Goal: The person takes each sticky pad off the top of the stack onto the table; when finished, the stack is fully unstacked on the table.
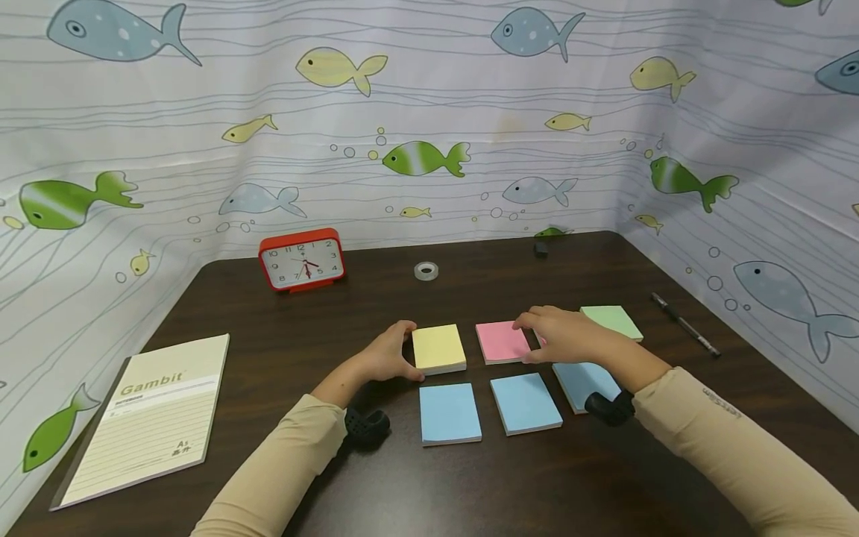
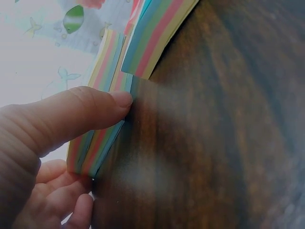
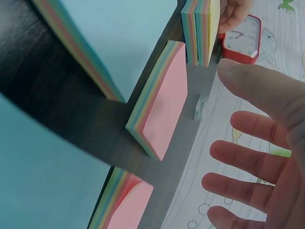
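My left hand [image 1: 385, 354] holds a yellow-topped stack of sticky note pads [image 1: 438, 347], thumb on the near side and fingers at the far side. In the left wrist view, the stack [image 2: 102, 148] shows striped edges and looks like two pads, one on the other. My right hand [image 1: 570, 335] is over the pink sticky note pads, its fingers spread and apart from them in the right wrist view. One pink pad [image 3: 164, 102] lies in full view there; another pink pad [image 3: 131, 210] is partly hidden. Three blue pads [image 1: 450, 414] lie in a row nearer me.
A green pad [image 1: 614, 322] sits behind my right wrist, with a pen [image 1: 684, 324] further right. A red alarm clock [image 1: 302, 261], a tape roll [image 1: 426, 271] and a small black object [image 1: 540, 250] stand towards the back. At left lies a notebook [image 1: 157, 410].
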A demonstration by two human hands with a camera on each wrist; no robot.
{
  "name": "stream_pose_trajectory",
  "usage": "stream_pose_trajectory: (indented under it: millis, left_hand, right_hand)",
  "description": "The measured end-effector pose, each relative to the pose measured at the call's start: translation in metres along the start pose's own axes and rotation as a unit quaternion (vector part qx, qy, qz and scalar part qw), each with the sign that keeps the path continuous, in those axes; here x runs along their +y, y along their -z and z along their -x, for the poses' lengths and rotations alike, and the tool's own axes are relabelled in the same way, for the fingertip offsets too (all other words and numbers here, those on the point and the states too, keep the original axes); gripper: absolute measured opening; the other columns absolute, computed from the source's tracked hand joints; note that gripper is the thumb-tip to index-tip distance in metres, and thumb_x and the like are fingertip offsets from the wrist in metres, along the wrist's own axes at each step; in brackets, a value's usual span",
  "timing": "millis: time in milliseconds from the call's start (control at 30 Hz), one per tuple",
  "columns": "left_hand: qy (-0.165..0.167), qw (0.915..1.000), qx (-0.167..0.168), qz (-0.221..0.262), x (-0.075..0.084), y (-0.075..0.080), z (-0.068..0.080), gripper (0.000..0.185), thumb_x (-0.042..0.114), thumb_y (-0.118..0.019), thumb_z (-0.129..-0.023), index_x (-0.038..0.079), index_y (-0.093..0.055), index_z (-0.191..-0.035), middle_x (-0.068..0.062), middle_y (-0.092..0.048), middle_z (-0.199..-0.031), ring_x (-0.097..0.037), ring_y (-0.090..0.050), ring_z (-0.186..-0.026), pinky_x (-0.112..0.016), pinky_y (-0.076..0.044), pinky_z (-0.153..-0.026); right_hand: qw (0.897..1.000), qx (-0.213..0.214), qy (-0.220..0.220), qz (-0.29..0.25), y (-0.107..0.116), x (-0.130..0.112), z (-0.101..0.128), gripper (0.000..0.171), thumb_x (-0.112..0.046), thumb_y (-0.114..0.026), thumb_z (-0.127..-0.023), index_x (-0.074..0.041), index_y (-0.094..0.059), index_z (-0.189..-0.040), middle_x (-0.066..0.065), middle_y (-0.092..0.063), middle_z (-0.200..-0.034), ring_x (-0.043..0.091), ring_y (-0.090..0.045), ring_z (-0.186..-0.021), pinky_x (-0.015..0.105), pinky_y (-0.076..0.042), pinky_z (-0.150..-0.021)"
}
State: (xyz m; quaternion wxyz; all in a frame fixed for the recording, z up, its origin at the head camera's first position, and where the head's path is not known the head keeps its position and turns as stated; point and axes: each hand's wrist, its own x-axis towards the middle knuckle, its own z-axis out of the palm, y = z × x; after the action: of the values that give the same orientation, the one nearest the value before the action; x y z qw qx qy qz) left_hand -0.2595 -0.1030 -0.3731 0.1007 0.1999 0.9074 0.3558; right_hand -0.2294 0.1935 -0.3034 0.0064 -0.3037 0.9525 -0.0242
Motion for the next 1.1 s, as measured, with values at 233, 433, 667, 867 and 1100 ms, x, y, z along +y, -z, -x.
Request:
stream_pose_trajectory:
  millis: [233,433,667,867,1100]
  left_hand:
    - [0.001,1.0000,-0.001,0.001,0.000,0.000,0.000,0.086,0.019,-0.081,-0.059,-0.001,-0.032,-0.127,-0.015,-0.037,-0.126,-0.027,-0.039,-0.114,-0.039,-0.033,-0.091]
    - [0.003,1.0000,0.000,0.002,0.001,0.000,0.001,0.086,0.017,-0.081,-0.059,-0.001,-0.031,-0.127,-0.016,-0.037,-0.126,-0.028,-0.038,-0.115,-0.040,-0.032,-0.091]
    - [-0.004,1.0000,0.004,0.000,0.004,0.000,0.000,0.086,0.016,-0.081,-0.058,-0.002,-0.031,-0.126,-0.018,-0.037,-0.124,-0.029,-0.038,-0.115,-0.040,-0.032,-0.091]
    - [-0.005,0.9999,0.011,0.008,0.002,0.002,0.000,0.086,0.016,-0.082,-0.057,-0.001,-0.032,-0.126,-0.016,-0.038,-0.124,-0.028,-0.039,-0.114,-0.039,-0.033,-0.091]
    - [-0.008,0.9998,0.002,0.018,0.000,0.000,0.001,0.088,0.014,-0.082,-0.057,-0.002,-0.031,-0.127,-0.015,-0.037,-0.126,-0.028,-0.038,-0.115,-0.039,-0.032,-0.091]
  right_hand:
    - [1.000,-0.024,-0.007,-0.007,-0.004,-0.008,-0.014,0.045,-0.035,-0.064,-0.077,-0.009,-0.056,-0.113,0.008,-0.055,-0.105,0.023,-0.052,-0.092,0.042,-0.045,-0.068]
    - [0.999,-0.051,0.005,-0.002,-0.010,-0.025,-0.034,0.050,-0.036,-0.066,-0.075,-0.011,-0.053,-0.117,0.008,-0.053,-0.111,0.026,-0.048,-0.103,0.046,-0.043,-0.076]
    - [0.993,-0.116,-0.003,0.023,-0.013,-0.049,-0.064,0.080,-0.051,-0.067,-0.068,-0.010,-0.038,-0.131,0.009,-0.043,-0.122,0.024,-0.043,-0.108,0.040,-0.042,-0.080]
    - [0.990,-0.139,0.001,0.036,-0.013,-0.062,-0.087,0.093,-0.055,-0.070,-0.062,-0.009,-0.032,-0.134,0.008,-0.039,-0.126,0.021,-0.040,-0.109,0.037,-0.038,-0.085]
    - [0.982,-0.169,0.016,0.078,-0.018,-0.074,-0.104,0.092,-0.058,-0.069,-0.060,-0.009,-0.038,-0.131,0.004,-0.046,-0.113,0.017,-0.044,-0.093,0.033,-0.041,-0.075]
